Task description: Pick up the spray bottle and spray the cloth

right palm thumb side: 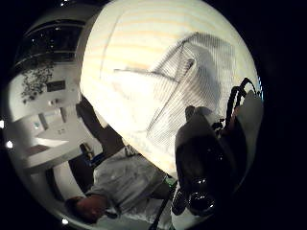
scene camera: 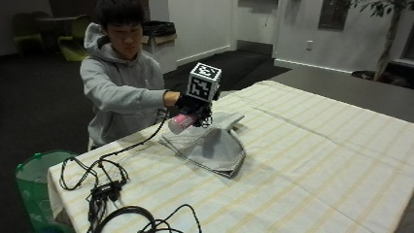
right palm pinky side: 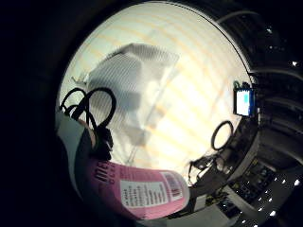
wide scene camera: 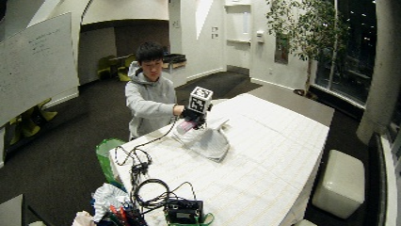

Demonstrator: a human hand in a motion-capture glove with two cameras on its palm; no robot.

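My gloved right hand point(scene camera: 189, 103) grips a pink spray bottle point(scene camera: 182, 122) and holds it tilted in the air above the near end of a grey cloth point(scene camera: 210, 144). The cloth lies crumpled on the striped tablecloth point(scene camera: 310, 145). In the little finger side palm view the bottle's pink labelled body point(right palm pinky side: 142, 189) lies against the palm, with the cloth point(right palm pinky side: 128, 85) below it. The thumb side palm view shows the bottle's dark spray head point(right palm thumb side: 204, 163) close to the palm and the cloth point(right palm thumb side: 182, 91) spread on the table beyond it.
Black cables point(scene camera: 103, 187) trail over the near left corner of the table. A green bin point(scene camera: 35, 182) stands on the floor at that corner. The person stands at the table's left side. A white stool point(wide scene camera: 338, 188) sits off the table's right end.
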